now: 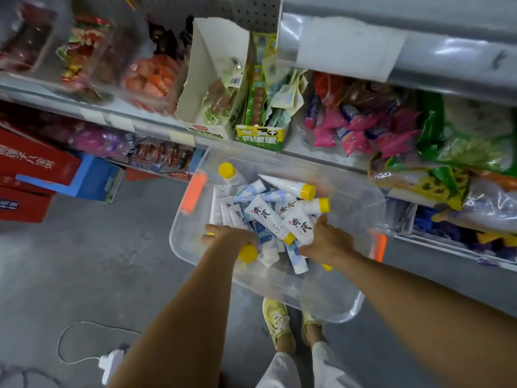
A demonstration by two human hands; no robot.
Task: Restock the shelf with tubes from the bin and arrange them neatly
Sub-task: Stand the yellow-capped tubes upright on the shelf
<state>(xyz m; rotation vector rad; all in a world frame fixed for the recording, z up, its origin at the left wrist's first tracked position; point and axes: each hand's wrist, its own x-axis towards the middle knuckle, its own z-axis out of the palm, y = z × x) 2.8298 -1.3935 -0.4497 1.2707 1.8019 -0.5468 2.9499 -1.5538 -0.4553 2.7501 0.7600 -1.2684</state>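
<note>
A clear plastic bin (349,298) with orange handles sits below me, tilted against the shelf front. Inside lies a loose pile of white tubes (268,214) with yellow caps and blue-white labels. My left hand (232,236) reaches into the pile's left side and its fingers curl round a tube with a yellow cap (247,253). My right hand (326,242) is in the pile's right side, fingers dug under a white tube (298,226); its grip is partly hidden.
The shelf (156,126) ahead carries snack bags, an open white carton (215,88) and a green display box (261,135). Pink packets (361,133) and green bags lie on the right. Red cartons (30,175) stand on the floor at left; a white plug and cord (110,362) lie near my feet.
</note>
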